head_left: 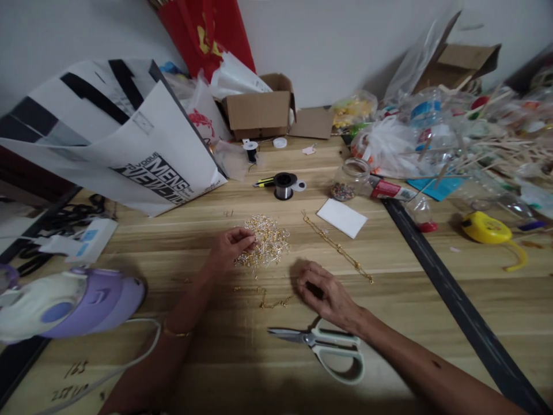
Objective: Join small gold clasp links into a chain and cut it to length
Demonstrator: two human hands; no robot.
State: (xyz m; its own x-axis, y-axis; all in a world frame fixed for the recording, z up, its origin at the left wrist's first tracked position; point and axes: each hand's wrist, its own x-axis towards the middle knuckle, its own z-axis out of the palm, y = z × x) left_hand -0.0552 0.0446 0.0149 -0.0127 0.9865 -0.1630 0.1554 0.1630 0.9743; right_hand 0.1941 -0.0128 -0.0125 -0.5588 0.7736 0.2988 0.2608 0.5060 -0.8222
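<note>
My left hand is at the left side of a loose pile of small gold and silver jewelry findings, thumb and fingers pinched together. Whatever tiny piece lies between those fingertips is too small to make out. To the right, my right hand rests low over the table with its fingers curled to the thumb, at the end of a short gold chain. A longer gold chain lies stretched out beyond it. Scissors with pale handles lie just below my right hand, blades pointing left.
A wire spool, a yellow cutter, a white card and a jar of beads stand behind the pile. A purple-white appliance is left, a yellow tape measure right. Bags and boxes line the wall.
</note>
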